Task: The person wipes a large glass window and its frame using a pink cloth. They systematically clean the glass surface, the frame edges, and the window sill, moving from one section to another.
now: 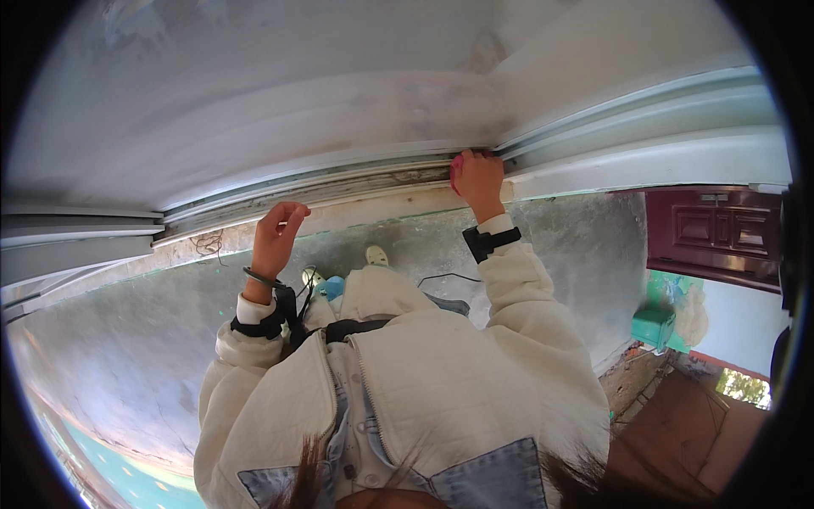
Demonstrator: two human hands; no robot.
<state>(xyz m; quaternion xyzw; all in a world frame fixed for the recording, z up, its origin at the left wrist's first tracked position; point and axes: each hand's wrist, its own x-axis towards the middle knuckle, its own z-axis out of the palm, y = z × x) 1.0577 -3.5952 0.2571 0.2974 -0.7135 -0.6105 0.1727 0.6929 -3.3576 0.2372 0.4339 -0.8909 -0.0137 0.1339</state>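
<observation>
My right hand [480, 178] grips a pink cloth or sponge [455, 175], mostly hidden under the fingers, and presses it into the right end of a dirty sliding-window track [381, 178]. To the left, my left hand [278, 229] hovers by the sill's near edge with its fingers loosely curled, and nothing shows in it. Pale metal frame rails [636, 133] meet the track at the right. A large pale pane [286, 95] rises beyond the track.
A tangle of thin string or wire [210, 243] lies on the sill [381, 202] at the left. Below is a grey concrete floor [572, 254]. A dark red panelled door [712, 235] and a green box [653, 327] are at the right. A blue object [331, 288] is by my feet.
</observation>
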